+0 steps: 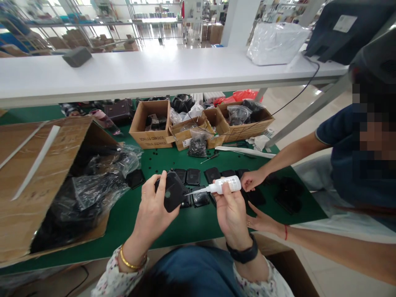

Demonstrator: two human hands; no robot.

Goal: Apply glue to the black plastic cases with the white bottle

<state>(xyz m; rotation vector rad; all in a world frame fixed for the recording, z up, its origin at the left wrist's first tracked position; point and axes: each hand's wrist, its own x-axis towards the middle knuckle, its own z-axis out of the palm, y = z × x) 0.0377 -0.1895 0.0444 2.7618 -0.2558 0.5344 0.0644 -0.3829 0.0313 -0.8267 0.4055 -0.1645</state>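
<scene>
My left hand grips a flat black plastic part with rounded corners, held up above the table and tilted. In my right hand is a small white squeeze bottle with a long thin nozzle, lying nearly level. Its tip points left and is close to the black part; whether they touch I cannot tell. Beneath and behind my hands, several similar black parts lie in rows on the green tabletop.
A large cardboard box with black parts in plastic bags lies at left. Smaller open cartons line the back under a white shelf. A bag of small black pieces sits before them. A co-worker's hands are close on the right.
</scene>
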